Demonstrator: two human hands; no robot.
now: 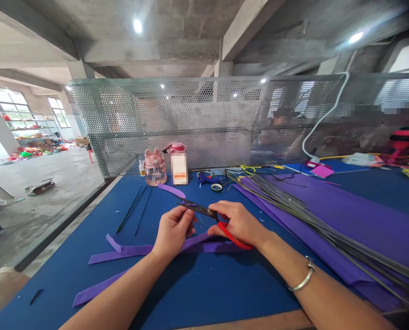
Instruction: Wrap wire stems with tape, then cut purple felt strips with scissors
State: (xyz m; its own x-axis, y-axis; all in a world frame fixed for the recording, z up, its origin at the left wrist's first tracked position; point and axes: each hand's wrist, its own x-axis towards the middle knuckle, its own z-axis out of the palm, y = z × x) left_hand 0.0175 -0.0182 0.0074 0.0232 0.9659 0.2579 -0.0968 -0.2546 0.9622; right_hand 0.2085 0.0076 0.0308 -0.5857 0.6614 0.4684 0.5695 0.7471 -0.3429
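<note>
Purple fabric strip extends just beyond the left hand, whose thumb and forefinger seem to pinch its end, though black-bladed, red-handled scissors partly cover it. The right hand curls its fingers around their handles. Beneath both lies a blue tabletop; beyond the fingers, a perforated metal screen.

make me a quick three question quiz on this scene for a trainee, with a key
1. Which hand grips the red handles of the scissors? A) left B) right C) neither
2. True or false: the bundle of thin rods lies across the purple sheet.
3. Fill in the blank: the loose strips on the blue table are ____ in colour.

Key: 1. B, the right hand; 2. true; 3. purple.
</note>
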